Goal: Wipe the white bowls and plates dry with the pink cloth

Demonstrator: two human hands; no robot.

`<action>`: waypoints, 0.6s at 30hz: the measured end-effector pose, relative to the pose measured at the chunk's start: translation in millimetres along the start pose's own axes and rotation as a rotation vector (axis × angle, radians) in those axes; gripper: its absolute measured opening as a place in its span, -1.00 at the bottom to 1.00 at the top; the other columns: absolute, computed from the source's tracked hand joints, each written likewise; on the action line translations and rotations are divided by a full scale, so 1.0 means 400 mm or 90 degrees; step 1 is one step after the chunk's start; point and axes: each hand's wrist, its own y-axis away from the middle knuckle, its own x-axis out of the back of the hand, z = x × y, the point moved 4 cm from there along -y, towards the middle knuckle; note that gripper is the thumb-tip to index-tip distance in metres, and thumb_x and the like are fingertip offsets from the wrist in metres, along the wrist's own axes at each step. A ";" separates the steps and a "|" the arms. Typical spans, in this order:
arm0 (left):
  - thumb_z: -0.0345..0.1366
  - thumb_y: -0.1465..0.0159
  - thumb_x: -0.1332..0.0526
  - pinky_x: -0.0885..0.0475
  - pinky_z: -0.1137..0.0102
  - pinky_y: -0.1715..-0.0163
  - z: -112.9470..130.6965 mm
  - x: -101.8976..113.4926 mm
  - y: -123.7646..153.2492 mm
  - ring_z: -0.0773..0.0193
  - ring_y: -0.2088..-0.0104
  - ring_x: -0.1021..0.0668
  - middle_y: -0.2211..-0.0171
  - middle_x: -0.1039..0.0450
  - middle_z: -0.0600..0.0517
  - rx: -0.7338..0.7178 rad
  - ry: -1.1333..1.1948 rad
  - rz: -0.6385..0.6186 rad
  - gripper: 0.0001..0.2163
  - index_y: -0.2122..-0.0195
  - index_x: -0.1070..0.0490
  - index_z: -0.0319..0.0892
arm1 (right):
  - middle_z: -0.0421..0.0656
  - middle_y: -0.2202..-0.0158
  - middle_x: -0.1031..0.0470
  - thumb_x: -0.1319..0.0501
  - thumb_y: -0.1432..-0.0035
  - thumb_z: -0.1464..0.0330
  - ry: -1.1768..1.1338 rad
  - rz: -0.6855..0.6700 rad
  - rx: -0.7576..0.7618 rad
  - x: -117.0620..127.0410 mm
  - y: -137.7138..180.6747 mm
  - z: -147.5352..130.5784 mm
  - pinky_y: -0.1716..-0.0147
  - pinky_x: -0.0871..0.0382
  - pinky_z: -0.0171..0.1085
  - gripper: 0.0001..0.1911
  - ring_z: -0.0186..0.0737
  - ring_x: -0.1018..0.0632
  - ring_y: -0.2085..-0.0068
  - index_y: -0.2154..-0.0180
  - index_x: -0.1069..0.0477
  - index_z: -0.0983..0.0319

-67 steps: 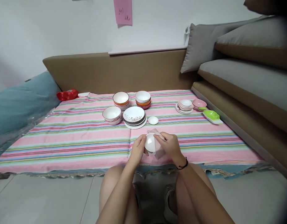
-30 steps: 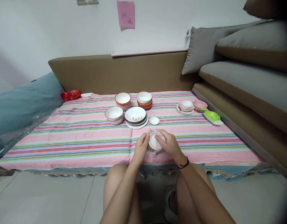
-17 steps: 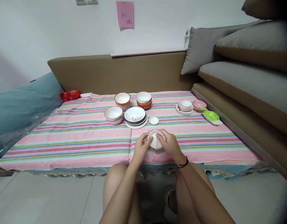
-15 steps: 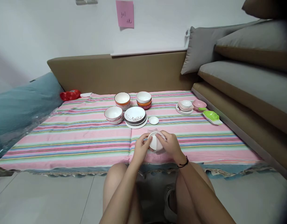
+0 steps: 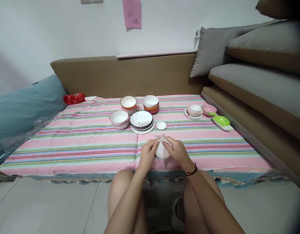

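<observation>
Between my hands, above the front part of the striped cloth (image 5: 86,149), is a small white dish (image 5: 159,150). My left hand (image 5: 148,151) grips its left rim, thumb on the near face. A thin whitish tissue or cloth (image 5: 166,155) is pinched in my right hand (image 5: 176,149) and lies over the dish's right side. Just beyond my hands a second small white dish (image 5: 161,125) rests on the cloth. Left of that dish is a stack of plates (image 5: 141,119), the top one with a floral pattern.
Several bowls stand behind the plates, including a red-rimmed bowl (image 5: 119,118) and a stacked white bowl (image 5: 150,101). To the right are stacked small dishes (image 5: 194,112), a pink bowl (image 5: 209,109) and a green leaf-shaped dish (image 5: 222,123). Grey-brown cushions (image 5: 262,81) border the right side; a red bundle (image 5: 74,98) lies far left.
The dish in my hands has tilted and turned slightly, and the tissue hangs a little differently over it. My hands stay in nearly the same place; the view has shifted slightly.
</observation>
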 end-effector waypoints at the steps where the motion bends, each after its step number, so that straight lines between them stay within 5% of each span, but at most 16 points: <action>1: -0.15 -0.27 -0.11 -0.29 0.51 0.63 0.000 -0.001 0.001 0.36 0.51 -0.41 0.28 -0.46 -0.06 0.005 0.002 -0.001 -0.69 0.11 -0.52 -0.18 | -0.10 0.27 -0.53 -0.01 -0.21 0.35 -0.035 -0.008 0.021 -0.001 -0.001 -0.005 0.32 -0.27 -0.33 -0.77 -0.20 -0.51 0.28 0.20 -0.41 0.24; 3: -0.13 -0.25 -0.16 -0.26 0.52 0.68 -0.004 -0.003 0.002 0.41 0.59 -0.36 0.32 -0.48 -0.04 0.036 0.008 0.004 -0.67 0.08 -0.50 -0.20 | -0.10 0.25 -0.53 -0.01 -0.20 0.37 -0.061 -0.017 0.028 -0.003 -0.001 -0.007 0.31 -0.27 -0.34 -0.78 -0.21 -0.51 0.26 0.20 -0.39 0.23; 7: -0.09 -0.14 -0.26 -0.21 0.52 0.75 -0.015 -0.001 0.007 0.45 0.69 -0.33 0.41 -0.48 0.01 0.097 0.063 0.034 -0.61 0.09 -0.45 -0.24 | -0.19 0.59 -0.39 -0.06 -0.21 0.23 0.059 -0.015 -0.044 -0.002 0.002 0.010 0.52 -0.12 -0.33 -0.72 -0.26 -0.38 0.54 0.47 -0.36 0.21; 12: -0.08 -0.12 -0.27 -0.31 0.51 0.68 -0.003 0.011 -0.002 0.44 0.63 -0.38 0.34 -0.50 -0.03 0.108 0.167 0.069 -0.62 0.13 -0.43 -0.24 | -0.19 0.55 -0.40 -0.05 -0.22 0.21 0.044 0.047 -0.074 0.011 0.000 0.022 0.49 -0.11 -0.35 -0.71 -0.28 -0.35 0.52 0.42 -0.39 0.22; 15: -0.12 -0.15 -0.26 -0.31 0.51 0.62 0.065 0.030 -0.005 0.40 0.50 -0.42 0.18 -0.50 -0.06 0.077 0.243 0.130 -0.70 0.18 -0.43 -0.19 | -0.22 0.56 -0.38 -0.06 -0.21 0.20 0.025 0.086 -0.113 0.020 -0.003 0.036 0.50 -0.10 -0.36 -0.72 -0.29 -0.34 0.52 0.43 -0.39 0.22; 18: -0.15 -0.17 -0.26 -0.33 0.47 0.55 0.198 0.036 0.042 0.39 0.50 -0.41 0.30 -0.53 -0.02 -0.008 0.329 0.126 -0.81 0.29 -0.44 -0.15 | -0.22 0.55 -0.39 -0.07 -0.20 0.19 0.015 0.100 -0.122 0.022 -0.002 0.046 0.49 -0.11 -0.36 -0.72 -0.28 -0.35 0.51 0.41 -0.40 0.22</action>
